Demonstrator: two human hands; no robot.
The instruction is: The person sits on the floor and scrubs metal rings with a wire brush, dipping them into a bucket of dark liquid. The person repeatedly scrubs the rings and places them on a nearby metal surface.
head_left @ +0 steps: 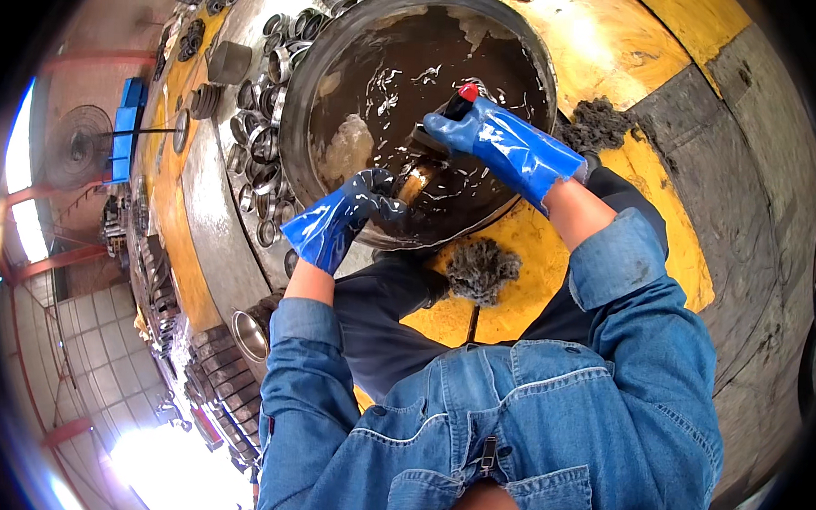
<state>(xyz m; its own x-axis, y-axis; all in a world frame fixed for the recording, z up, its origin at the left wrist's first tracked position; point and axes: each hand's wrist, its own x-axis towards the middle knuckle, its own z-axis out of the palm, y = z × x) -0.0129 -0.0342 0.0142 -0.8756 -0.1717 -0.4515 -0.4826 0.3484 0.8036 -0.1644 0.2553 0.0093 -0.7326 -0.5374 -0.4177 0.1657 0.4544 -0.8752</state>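
Observation:
Both my hands wear shiny blue rubber gloves over a round metal tub (298,98) of dark brown liquid (406,48). My left hand (351,208) has its fingers curled round the near edge of a wet, curved metal ring (417,182), which is partly hidden by the liquid and the glove. Just above that ring, my right hand (475,131) is closed round a dark, brush-like tool with a red end (468,92). Most of the tool is covered by the glove, so its exact kind cannot be made out. Wet highlights and ripples show on the liquid around both hands.
Many metal rings (264,144) are piled against the tub's left side. A grey fibrous clump (484,271) lies between my legs on the yellow floor, another dark clump (597,125) right of the tub. A fan (79,145) and a blue box (128,124) stand far left.

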